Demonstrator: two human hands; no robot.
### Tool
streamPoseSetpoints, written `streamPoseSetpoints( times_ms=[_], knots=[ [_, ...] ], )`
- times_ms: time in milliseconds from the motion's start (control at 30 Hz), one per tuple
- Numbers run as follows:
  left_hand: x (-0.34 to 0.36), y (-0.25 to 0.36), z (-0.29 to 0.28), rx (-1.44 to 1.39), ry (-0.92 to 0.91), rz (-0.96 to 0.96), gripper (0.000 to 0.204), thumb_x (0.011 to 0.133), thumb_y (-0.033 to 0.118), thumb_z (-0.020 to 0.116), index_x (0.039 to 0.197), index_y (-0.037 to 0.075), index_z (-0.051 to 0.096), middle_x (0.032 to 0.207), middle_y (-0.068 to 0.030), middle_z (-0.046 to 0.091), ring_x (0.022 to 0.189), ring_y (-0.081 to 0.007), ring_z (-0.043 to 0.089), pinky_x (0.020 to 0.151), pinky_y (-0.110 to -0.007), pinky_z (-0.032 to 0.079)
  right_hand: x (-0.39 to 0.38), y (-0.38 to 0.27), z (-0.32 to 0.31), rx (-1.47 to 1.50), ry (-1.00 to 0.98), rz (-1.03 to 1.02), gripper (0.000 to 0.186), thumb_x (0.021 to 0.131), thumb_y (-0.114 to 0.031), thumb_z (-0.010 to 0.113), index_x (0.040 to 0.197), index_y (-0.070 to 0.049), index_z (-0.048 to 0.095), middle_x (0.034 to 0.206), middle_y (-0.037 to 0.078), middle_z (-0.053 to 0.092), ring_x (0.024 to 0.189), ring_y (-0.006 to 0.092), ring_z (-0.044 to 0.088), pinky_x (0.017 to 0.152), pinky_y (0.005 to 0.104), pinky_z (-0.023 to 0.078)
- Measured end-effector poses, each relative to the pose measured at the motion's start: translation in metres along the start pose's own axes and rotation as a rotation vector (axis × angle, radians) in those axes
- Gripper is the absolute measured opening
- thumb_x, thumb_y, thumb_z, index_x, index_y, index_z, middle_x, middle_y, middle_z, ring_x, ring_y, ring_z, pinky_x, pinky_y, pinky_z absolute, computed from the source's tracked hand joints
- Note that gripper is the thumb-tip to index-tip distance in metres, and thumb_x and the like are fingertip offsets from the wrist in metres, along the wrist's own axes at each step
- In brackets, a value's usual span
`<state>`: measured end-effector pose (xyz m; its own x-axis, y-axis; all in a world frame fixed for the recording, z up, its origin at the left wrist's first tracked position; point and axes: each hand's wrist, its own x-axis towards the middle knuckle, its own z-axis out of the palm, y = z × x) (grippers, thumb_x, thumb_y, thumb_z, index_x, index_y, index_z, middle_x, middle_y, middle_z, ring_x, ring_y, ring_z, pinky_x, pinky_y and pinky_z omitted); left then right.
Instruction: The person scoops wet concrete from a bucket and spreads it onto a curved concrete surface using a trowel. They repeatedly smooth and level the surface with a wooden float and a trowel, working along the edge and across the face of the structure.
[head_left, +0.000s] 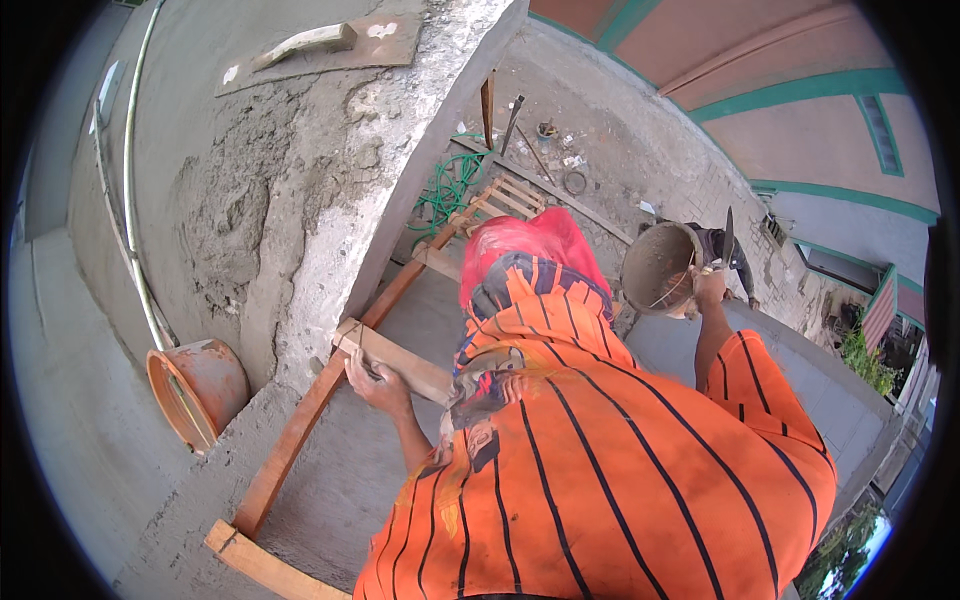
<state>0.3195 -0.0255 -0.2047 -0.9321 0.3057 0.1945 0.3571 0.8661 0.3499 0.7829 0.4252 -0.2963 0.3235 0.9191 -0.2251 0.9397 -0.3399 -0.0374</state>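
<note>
- In the head view, the left hand (378, 385) sits at the left end of a wooden rung (408, 368) of the ladder (300, 432), fingers loosely bent; I can't tell from here whether they really grip it. I'd want them wrapped fully round the wood before any weight shifts.
- Farther right, the right hand (708, 284) is curled closed at the edge of the grey bucket (648, 262), a trowel (729, 236) rising from the same grasp. The bucket hangs out to the right, well apart from the ladder; carried nearer the body, it would likely pull less sideways.
- That blade points up and away (good, as far as it goes), and should be kept clear of the forearm. How full the bucket is, I can't make out.
- A dark-clothed person (738, 262) shows just beyond the bucket, so keeping its mouth steady matters.
- To the left, the slab carries rough mortar (225, 210), an orange bucket (200, 390) lying tilted and, at the far side, a float (330, 55). Best leave the wet surface unleaned-on.
</note>
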Motion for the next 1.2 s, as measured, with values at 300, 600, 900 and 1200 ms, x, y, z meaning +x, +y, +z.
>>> streamPoseSetpoints(
  times_ms=[300, 600, 900, 1200],
  knots=[
    [-0.011, -0.012, 0.018, -0.271, 0.218, -0.607, 0.052, 0.080, 0.015, 0.068, 0.121, -0.003, 0.042, 0.120, -0.0209, 0.049, 0.115, -0.0346, 0.046, 0.100, -0.043, 0.034, 0.000, -0.069, 0.063, 0.437, -0.478, -0.295, 0.028, 0.090, -0.029, 0.061, 0.104, -0.006, 0.056, 0.073, 0.001, 0.054, 0.055, 0.0112, 0.052, 0.043, 0.0282, 0.044],
    [0.013, -0.014, 0.032, -0.385, -0.139, -1.063, 0.095, 0.064, 0.032, 0.080, 0.134, -0.010, 0.031, 0.123, -0.0285, 0.053, 0.116, -0.0393, 0.053, 0.099, -0.041, 0.041, -0.183, -0.458, -0.064, 0.386, -0.641, -1.260, 0.050, 0.095, -0.032, 0.050, 0.131, 0.002, 0.044, 0.098, 0.013, 0.058, 0.077, 0.0186, 0.058, 0.067, 0.0313, 0.048],
    [0.031, 0.015, 0.011, -0.344, -0.065, -1.194, 0.096, 0.065, 0.032, 0.078, 0.137, -0.009, 0.029, 0.127, -0.0275, 0.051, 0.116, -0.0399, 0.053, 0.098, -0.044, 0.042, -0.384, -0.581, -0.043, 0.594, -1.549, -0.783, 0.037, 0.098, -0.043, 0.043, 0.109, -0.008, 0.049, 0.069, 0.002, 0.052, 0.050, 0.0124, 0.052, 0.041, 0.0282, 0.047],
    [0.050, 0.039, -0.033, -0.322, -0.127, -1.330, 0.076, 0.065, 0.031, 0.074, 0.125, -0.002, 0.040, 0.115, -0.0239, 0.059, 0.104, -0.0396, 0.059, 0.091, -0.047, 0.047, -0.571, -0.562, 0.023, 0.355, -1.663, -0.874, 0.029, 0.099, -0.038, 0.038, 0.107, -0.010, 0.039, 0.072, 0.006, 0.048, 0.048, 0.0177, 0.049, 0.041, 0.0354, 0.047]
  ],
)
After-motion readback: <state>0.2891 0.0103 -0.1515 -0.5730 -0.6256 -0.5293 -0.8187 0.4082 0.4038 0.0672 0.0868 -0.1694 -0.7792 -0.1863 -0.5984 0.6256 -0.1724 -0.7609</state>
